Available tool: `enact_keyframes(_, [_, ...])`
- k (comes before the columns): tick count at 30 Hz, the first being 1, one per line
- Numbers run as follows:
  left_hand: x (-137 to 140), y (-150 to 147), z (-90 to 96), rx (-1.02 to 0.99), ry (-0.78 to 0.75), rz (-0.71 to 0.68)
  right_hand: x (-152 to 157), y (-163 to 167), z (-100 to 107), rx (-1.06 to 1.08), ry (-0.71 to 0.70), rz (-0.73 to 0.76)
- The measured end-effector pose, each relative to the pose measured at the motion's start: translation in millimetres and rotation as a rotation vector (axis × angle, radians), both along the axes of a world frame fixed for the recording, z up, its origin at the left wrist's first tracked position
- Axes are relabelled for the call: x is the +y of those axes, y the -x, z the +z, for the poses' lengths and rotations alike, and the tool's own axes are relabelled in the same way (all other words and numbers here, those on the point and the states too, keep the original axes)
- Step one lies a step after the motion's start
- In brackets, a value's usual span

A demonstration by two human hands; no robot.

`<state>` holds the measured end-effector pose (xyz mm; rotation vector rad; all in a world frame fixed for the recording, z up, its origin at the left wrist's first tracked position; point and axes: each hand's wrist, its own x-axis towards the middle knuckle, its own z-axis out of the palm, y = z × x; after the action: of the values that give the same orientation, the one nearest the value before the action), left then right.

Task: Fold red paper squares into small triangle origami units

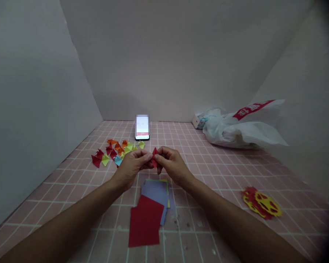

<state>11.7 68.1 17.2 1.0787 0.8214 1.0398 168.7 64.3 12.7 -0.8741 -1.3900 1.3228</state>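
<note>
Between my two hands is a small piece of folded red paper (154, 157), narrow and pointed at top and bottom. My left hand (134, 164) pinches its left side with thumb and fingers. From the right, my right hand (172, 162) grips the same paper, thumb in front; the fingers behind are partly hidden. Below the hands lie square sheets of paper: a red sheet (146, 223) on top of bluish-purple sheets (155, 191), with a yellow edge showing. Beyond my left hand sits a group of small folded paper figures (117, 148) in red, orange, yellow and blue.
A phone (142, 127) with a lit screen stands near the back wall. To the right are a white plastic bag (235, 129) and a small box (199, 121). Red and yellow paper cutouts (263, 204) lie at right on the pink tiled-pattern surface (208, 171). Pale walls enclose three sides.
</note>
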Motion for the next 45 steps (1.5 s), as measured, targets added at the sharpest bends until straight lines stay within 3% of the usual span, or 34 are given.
enact_keyframes(12, [-3.3,-4.0,-0.1,0.197,-0.137,0.182,0.6,2.2,-4.8,-0.014,0.031,0.004])
enact_keyframes(18, [-0.6,-2.2,4.2,0.162,-0.114,0.116,2.1,-2.7,-3.2,-0.040,0.059,0.056])
enact_keyframes(26, [0.3,1.9,3.2,0.102,-0.040,0.030,2.1,-1.5,-6.9,-0.147,-0.048,-0.069])
enact_keyframes(33, [-0.3,-1.1,2.3,0.135,-0.074,0.072,-2.4,2.1,-7.6,-0.180,-0.061,-0.137])
enact_keyframes(39, [-0.7,-3.2,-5.8,0.250,-0.178,0.172,-3.8,3.8,-9.1,-0.120,-0.020,-0.107])
enact_keyframes(45, [-1.5,-3.0,-5.5,0.225,-0.207,0.112,1.5,0.0,-13.0,0.023,0.053,0.010])
